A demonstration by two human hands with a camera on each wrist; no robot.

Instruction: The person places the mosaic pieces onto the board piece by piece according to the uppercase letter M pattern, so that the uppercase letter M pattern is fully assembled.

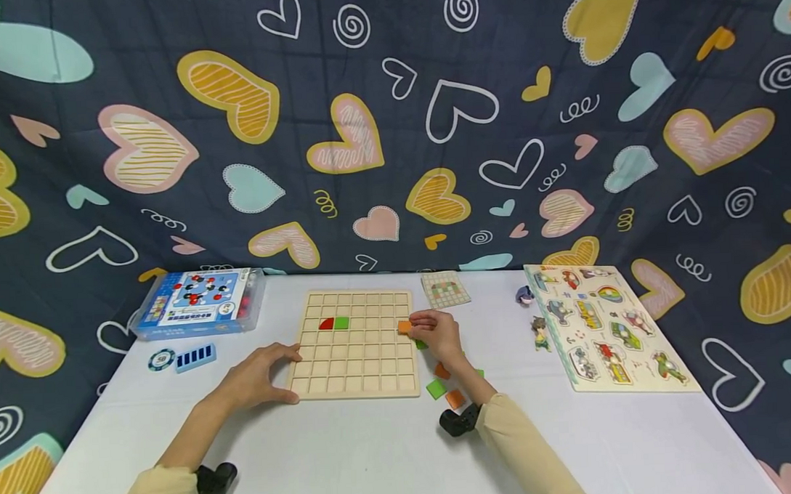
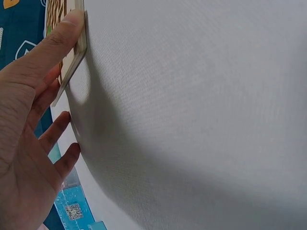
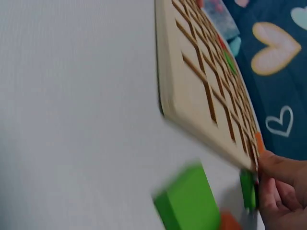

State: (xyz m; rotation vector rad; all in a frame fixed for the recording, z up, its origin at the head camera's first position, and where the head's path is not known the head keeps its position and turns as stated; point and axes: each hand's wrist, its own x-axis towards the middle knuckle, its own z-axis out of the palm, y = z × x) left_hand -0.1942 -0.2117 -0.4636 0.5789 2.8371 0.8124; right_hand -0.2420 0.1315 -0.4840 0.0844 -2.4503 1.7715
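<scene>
On the worktop [image 1: 370, 459], the grid board [image 1: 355, 354] lies right of the box [image 1: 197, 303] and left of the puzzle board [image 1: 598, 345]. Two adjacent tiles [image 1: 341, 323] sit in the grid board; loose tiles [image 1: 436, 389] lie right of it, before the card [image 1: 446, 289].

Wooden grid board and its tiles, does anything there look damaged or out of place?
Nothing stands out as damaged. The loose green tiles and orange tiles look untidy, scattered at differing angles right of the wooden grid board.

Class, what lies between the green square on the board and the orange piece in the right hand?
Only bare cells of the board, as the head view shows.
</scene>
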